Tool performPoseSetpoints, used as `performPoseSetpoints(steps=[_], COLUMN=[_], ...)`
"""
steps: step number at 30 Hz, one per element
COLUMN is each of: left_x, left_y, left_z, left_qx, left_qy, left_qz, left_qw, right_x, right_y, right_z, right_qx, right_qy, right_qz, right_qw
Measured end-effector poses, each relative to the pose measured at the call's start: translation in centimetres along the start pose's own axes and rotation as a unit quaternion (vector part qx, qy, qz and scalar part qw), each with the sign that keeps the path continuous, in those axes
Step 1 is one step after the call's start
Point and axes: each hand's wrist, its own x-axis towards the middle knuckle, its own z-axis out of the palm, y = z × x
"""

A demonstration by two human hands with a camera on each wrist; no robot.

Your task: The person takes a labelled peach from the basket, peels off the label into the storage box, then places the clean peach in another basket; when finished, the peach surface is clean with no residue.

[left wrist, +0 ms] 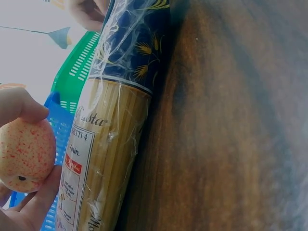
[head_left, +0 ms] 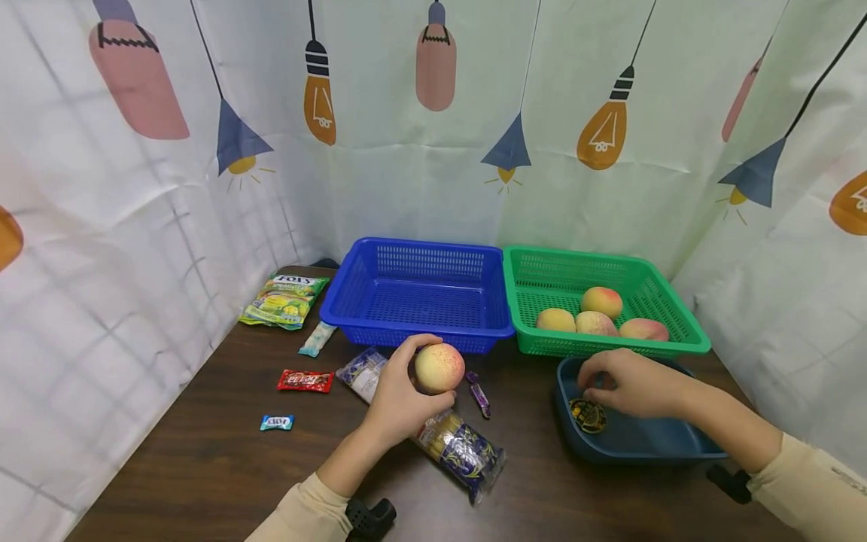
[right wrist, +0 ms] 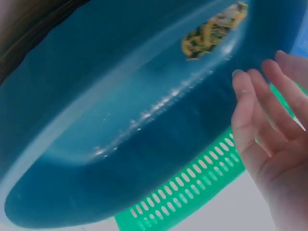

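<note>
My left hand grips a peach between thumb and fingers, above a pack of spaghetti lying slantwise on the table. The peach shows its pink speckles in the left wrist view, next to the spaghetti pack. Over the dark blue basin, my right hand hovers with loosely bent fingers and nothing in them. A black-and-gold packet lies in that basin; its kind cannot be made out. In the right wrist view the fingers are apart from the packet.
A blue basket stands at the back, touching a green basket with several peaches inside. On the left lie a FOX'S candy bag, a pale wrapped bar, a red packet and a small blue candy. A purple candy lies mid-table.
</note>
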Motion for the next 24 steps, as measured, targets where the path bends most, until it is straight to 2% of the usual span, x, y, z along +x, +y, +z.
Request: performPoseSetpoints(steps=[4, 7, 9, 12, 13, 17, 20, 24], left_x=[0.0, 0.0, 0.0, 0.0, 0.0, -0.1, -0.1, -0.1], left_y=[0.1, 0.0, 0.0, -0.1, -0.1, 0.0, 0.1, 0.0], left_z=[0.1, 0.1, 0.2, 0.1, 0.1, 0.1, 0.1, 0.2], left_qx=[-0.002, -0.001, 0.000, -0.002, -0.004, -0.007, -0.007, -0.008], left_qy=[0.001, 0.001, 0.000, -0.001, -0.001, -0.001, -0.002, -0.005], left_qz=[0.005, 0.010, 0.013, 0.009, 0.007, 0.005, 0.006, 0.003], left_qw=[1.0000, 0.9999, 0.9999, 1.0000, 1.0000, 1.0000, 1.0000, 1.0000], right_x=[-1.1, -1.7, -2.1, -2.6, -2.8, -4.0, -5.0, -6.2], right_y=[-0.3, -0.1, 0.4, 1.7, 2.3, 5.8, 8.1, 10.2], right_z=[-0.9, -1.8, -2.4, -3.6, -4.0, -5.2, -5.6, -5.8], right_qx=[0.046, 0.103, 0.136, 0.162, 0.163, 0.131, 0.115, 0.139], right_qy=[0.043, 0.086, 0.121, 0.176, 0.193, 0.249, 0.258, 0.232], right_qz=[-0.011, -0.003, 0.022, 0.086, 0.112, 0.175, 0.200, 0.226], right_qw=[0.9980, 0.9910, 0.9830, 0.9671, 0.9611, 0.9434, 0.9381, 0.9360])
